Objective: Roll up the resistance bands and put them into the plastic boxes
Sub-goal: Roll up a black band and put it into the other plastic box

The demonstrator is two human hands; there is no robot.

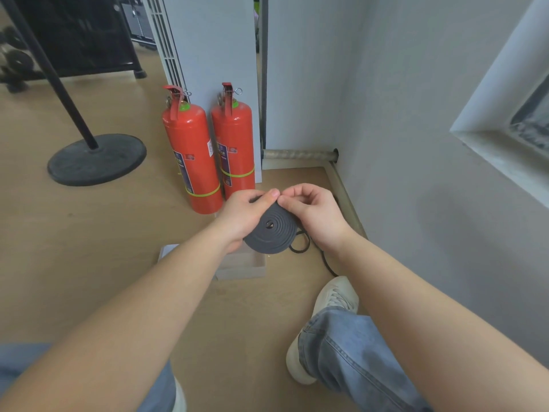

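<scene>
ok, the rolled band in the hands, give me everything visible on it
The resistance band is dark grey, matte and rubbery-looking. It is a flat strip wound into a tight flat spiral of several turns, with a small gap at its centre. It is held in the air, its spiral face turned toward the camera. The left hand grips its left side, and the right hand pinches its top edge. Its lower rim hangs free.

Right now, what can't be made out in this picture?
Head view only:
Plastic box: mostly covered by the left forearm and rolled band; contents unseen.
Black loop on the floor: its far part is hidden behind the right hand.
Fire extinguisher labels: too small to read.
</scene>
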